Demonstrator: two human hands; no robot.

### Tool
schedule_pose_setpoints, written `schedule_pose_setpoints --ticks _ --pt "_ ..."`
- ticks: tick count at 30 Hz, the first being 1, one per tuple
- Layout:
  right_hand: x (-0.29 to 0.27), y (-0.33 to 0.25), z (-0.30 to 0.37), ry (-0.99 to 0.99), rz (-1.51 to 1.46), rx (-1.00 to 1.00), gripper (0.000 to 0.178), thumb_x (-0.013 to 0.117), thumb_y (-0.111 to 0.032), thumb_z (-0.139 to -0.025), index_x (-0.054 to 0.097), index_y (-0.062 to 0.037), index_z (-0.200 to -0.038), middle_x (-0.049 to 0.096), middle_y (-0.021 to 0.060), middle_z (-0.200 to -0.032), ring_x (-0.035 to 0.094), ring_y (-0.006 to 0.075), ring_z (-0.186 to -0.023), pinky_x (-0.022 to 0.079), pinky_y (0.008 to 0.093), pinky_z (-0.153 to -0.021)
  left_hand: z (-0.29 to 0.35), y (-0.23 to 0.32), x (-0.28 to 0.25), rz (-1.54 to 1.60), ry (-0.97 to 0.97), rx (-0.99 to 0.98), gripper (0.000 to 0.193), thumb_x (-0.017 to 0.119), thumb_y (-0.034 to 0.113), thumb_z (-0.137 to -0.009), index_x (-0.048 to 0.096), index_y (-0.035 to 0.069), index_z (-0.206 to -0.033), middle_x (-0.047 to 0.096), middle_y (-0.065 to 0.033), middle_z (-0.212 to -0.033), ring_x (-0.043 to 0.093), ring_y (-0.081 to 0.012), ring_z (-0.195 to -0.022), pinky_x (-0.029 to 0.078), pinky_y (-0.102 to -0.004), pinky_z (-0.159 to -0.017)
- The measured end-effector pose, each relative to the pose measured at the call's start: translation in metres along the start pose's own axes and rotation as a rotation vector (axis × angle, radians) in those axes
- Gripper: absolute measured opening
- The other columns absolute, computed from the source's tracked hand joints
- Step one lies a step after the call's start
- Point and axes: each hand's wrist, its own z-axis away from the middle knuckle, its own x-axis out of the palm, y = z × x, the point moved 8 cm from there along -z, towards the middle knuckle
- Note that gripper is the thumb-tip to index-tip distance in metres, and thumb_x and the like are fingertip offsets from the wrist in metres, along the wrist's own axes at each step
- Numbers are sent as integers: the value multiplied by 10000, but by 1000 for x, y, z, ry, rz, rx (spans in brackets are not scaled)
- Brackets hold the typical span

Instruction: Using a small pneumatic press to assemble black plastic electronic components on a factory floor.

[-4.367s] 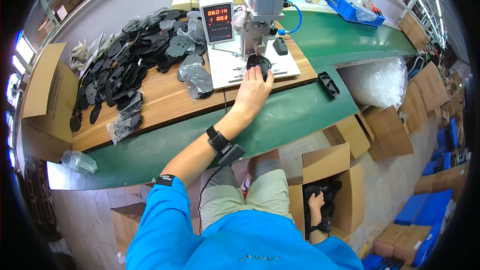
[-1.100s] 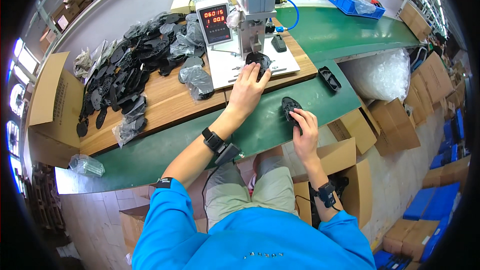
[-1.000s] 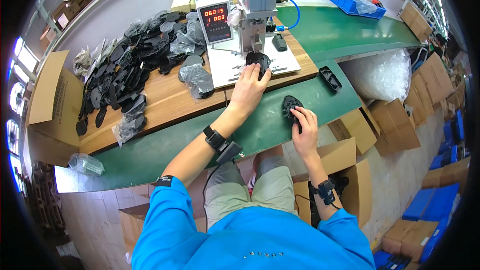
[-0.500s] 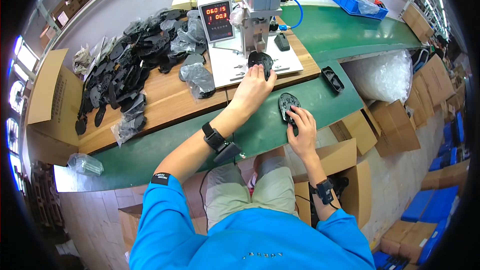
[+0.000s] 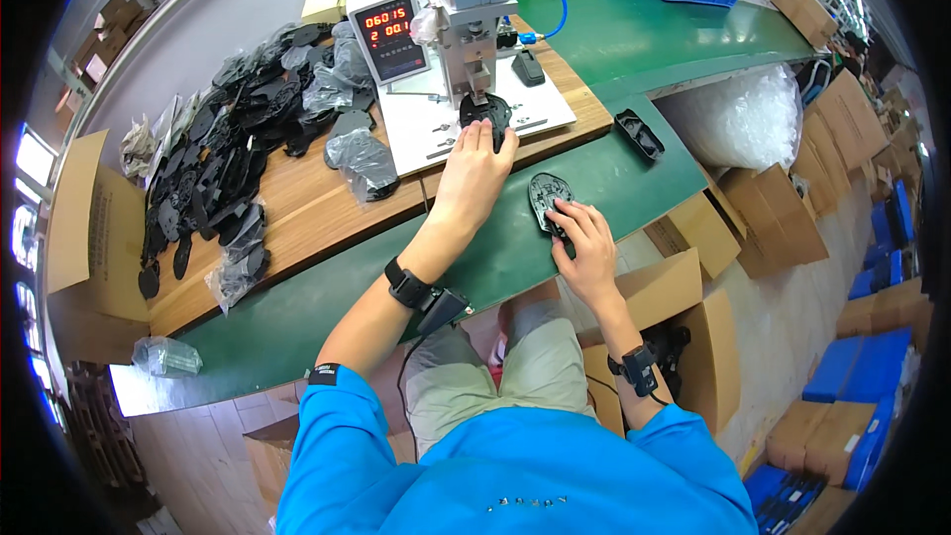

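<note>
Under the head of a bench press, a black oval plastic shell lies on the white base plate. My left hand grips its near edge, fingertips together over it. Whether the press tip touches the shell I cannot tell. To the right, a second black plastic shell, shaped like a computer mouse base with its ribbed inside up, rests on the green bench. The fingers and thumb of my right hand close on its near right edge, partly covering it.
Left of the press, black plastic parts lie heaped, some bagged. A display box with red digits stands beside the press. A small black part sits on the plate's right; a black tray-like shell lies on the bench. Open cartons stand below.
The view has shifted, so the bench and press appear further left. The display's red digits have changed. Both hands keep their holds on the same two shells.
</note>
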Motion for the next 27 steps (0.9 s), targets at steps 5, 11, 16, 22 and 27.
schedule_pose_setpoints --ticks 5,11,16,22,27 --pt "3 2 0 -4 8 6 458 738 -54 -824 736 -129 -1276 677 51 -1407 576 331 -1323 448 499 -1172 1 0 -2 12 34 6 493 637 5 -874 633 -5 -1367 665 -302 -1359 646 -417 -1300 523 -460 -1127" --pt "2 0 -3 -5 2 16 473 734 -53 -822 737 -135 -1288 677 48 -1413 588 331 -1315 442 512 -1183 0 0 -3 28 42 5 487 636 11 -877 635 -13 -1363 670 -304 -1342 648 -423 -1289 526 -465 -1121" --pt "4 3 -2 -19 6 24 479 730 -58 -826 735 -142 -1298 676 47 -1417 590 329 -1319 435 526 -1194 0 1 -2 19 32 -1 484 628 15 -885 631 -15 -1368 667 -312 -1339 642 -425 -1301 517 -465 -1134" --pt "3 1 -2 -19 1 23 482 729 -60 -827 732 -142 -1302 675 48 -1419 593 327 -1318 433 526 -1197 0 1 -1 4 31 -5 475 629 16 -888 631 -17 -1362 664 -314 -1344 647 -429 -1295 515 -464 -1137" --pt "4 3 -2 -16 1 20 484 727 -52 -824 731 -140 -1300 674 51 -1423 592 327 -1324 430 523 -1201 -1 1 -2 11 30 -6 473 630 13 -889 632 -17 -1360 664 -312 -1347 651 -425 -1290 518 -457 -1133"
